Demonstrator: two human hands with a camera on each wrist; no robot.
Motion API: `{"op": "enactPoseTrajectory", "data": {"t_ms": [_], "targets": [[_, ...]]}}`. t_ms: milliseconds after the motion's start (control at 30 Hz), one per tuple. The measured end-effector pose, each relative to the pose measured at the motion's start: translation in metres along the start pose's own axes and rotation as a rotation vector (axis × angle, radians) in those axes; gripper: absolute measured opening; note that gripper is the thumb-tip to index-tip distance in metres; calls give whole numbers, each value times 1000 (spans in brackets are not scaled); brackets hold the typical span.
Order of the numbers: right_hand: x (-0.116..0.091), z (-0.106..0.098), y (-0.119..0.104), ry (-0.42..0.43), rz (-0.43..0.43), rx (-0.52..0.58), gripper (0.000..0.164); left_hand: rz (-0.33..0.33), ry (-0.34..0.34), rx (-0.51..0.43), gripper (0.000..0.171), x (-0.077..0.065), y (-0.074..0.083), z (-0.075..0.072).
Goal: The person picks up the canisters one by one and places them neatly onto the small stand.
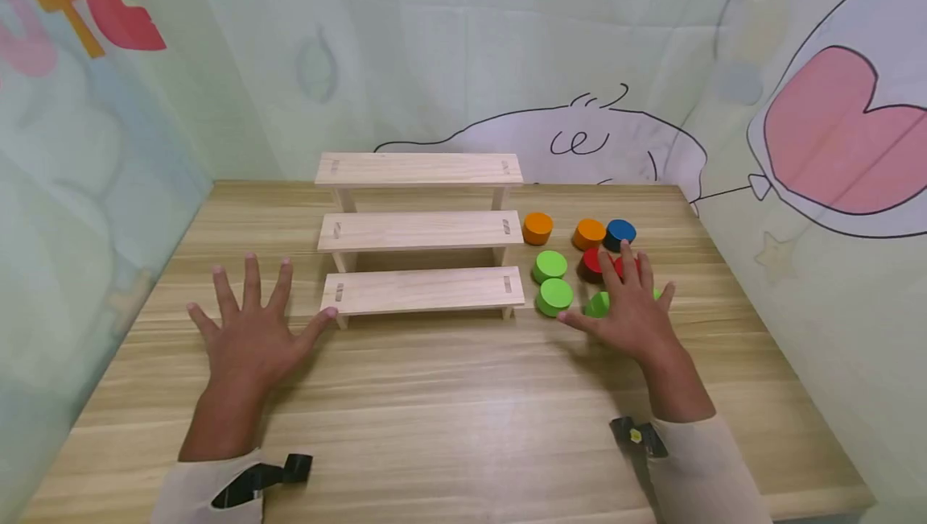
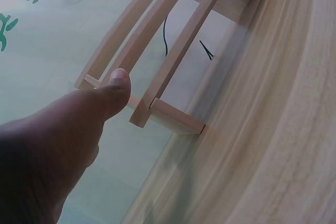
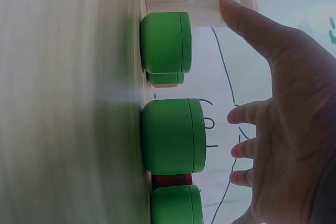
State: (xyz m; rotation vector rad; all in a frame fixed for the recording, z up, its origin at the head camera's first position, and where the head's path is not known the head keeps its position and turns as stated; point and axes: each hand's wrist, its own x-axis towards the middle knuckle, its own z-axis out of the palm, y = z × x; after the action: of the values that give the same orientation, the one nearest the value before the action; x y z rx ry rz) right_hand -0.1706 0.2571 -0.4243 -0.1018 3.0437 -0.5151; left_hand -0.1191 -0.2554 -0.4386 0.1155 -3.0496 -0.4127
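A three-step wooden rack [image 1: 420,230] of pale planks stands at the back middle of the table. My left hand [image 1: 253,339] is spread beside its left end, the thumb close to the lowest step; whether they touch I cannot tell. To the rack's right lie several round coloured blocks: green [image 1: 554,297], orange [image 1: 537,228], red [image 1: 591,265] and blue [image 1: 620,235]. Over the front ones hovers my right hand [image 1: 637,315], fingers spread, holding nothing and partly hiding red and green blocks. In the right wrist view green blocks [image 3: 173,136] stand on the table below the palm.
The wood-grain table [image 1: 449,411] meets a printed cloth backdrop [image 1: 463,65] at the back and sides. Black camera straps [image 1: 268,477] sit around both sleeve cuffs. The table's front right corner [image 1: 862,500] shows at the lower right.
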Motion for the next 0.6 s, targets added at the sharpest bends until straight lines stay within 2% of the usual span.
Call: {"op": "enactPoseTrajectory", "data": {"t_ms": [333,500,600], "targets": [[-3,-3,3,19,16,49,127,23,-3,-23,109,-2,0,1],[-4,-5,13,25,56,45,125,74,18,-56,109,0,5,3],[-2,-12,20,43,71,38,122,116,51,-111,105,4,10,7]]}}
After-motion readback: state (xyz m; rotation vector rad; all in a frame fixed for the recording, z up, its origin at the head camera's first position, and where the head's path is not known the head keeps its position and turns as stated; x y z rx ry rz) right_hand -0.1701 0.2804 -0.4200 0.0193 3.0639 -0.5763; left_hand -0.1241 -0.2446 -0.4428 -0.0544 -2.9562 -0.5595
